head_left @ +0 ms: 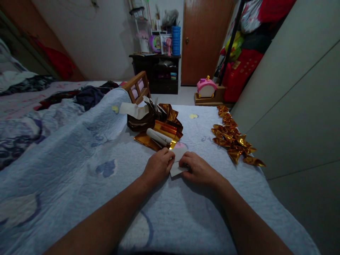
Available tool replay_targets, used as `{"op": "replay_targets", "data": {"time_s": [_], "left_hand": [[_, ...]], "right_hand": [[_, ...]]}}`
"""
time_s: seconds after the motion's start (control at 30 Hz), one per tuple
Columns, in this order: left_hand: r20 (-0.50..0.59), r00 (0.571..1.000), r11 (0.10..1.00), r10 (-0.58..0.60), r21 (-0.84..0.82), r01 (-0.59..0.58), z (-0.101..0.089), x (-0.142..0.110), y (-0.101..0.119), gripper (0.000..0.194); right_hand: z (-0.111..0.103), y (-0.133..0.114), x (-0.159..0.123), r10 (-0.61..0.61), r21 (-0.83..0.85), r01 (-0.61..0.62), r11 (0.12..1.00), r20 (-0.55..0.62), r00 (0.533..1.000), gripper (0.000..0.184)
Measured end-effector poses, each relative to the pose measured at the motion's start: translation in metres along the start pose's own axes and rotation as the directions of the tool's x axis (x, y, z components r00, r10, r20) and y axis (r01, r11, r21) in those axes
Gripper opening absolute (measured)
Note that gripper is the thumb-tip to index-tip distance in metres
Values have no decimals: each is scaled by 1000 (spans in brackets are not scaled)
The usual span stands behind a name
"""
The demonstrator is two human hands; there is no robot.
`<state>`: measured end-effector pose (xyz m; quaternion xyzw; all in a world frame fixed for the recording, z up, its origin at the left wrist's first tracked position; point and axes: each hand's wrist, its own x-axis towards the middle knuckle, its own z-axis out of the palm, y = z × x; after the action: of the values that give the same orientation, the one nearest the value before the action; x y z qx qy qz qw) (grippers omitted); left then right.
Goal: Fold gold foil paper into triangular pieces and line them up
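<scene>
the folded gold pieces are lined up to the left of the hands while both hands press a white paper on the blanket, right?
Not quite: the folded gold pieces lie to the right of the hands, as the head view shows. Both hands, left hand and right hand, do press the white paper on the blanket.

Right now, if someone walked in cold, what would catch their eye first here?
Probably the row of shiny gold folded pieces along the right edge of the blue blanket, near the wall. Next, the heap of gold foil sheets straight ahead in the middle of the bed. Just in front of it, the left hand and right hand press on a small white paper.
</scene>
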<state>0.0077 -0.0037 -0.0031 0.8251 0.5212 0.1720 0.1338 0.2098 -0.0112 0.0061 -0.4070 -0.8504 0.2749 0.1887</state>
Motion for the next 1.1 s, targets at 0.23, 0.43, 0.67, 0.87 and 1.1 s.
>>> {"op": "replay_targets", "data": {"time_s": [0.23,0.43,0.67,0.87,1.1], "left_hand": [[11,1000,1000,-1,-3,2,-1,0,0,13],[11,1000,1000,-3,0,3,-1,1,0,13],[-26,998,996,62,-55,-63,4,1,-4,14],[-7,995,961,100,-257,-98,3,1,-6,18],[71,994,922,87,-383,-53,-12,2,4,28]], "right_hand": [[1,1,0,11,11,-11,1000,-7,1000,20],[-1,2,0,8,16,-8,1000,15,1000,17],[-3,4,0,-9,35,9,999,16,1000,17],[-2,5,2,-19,56,18,998,18,1000,19],[1,5,7,17,29,-17,999,-8,1000,16]]}}
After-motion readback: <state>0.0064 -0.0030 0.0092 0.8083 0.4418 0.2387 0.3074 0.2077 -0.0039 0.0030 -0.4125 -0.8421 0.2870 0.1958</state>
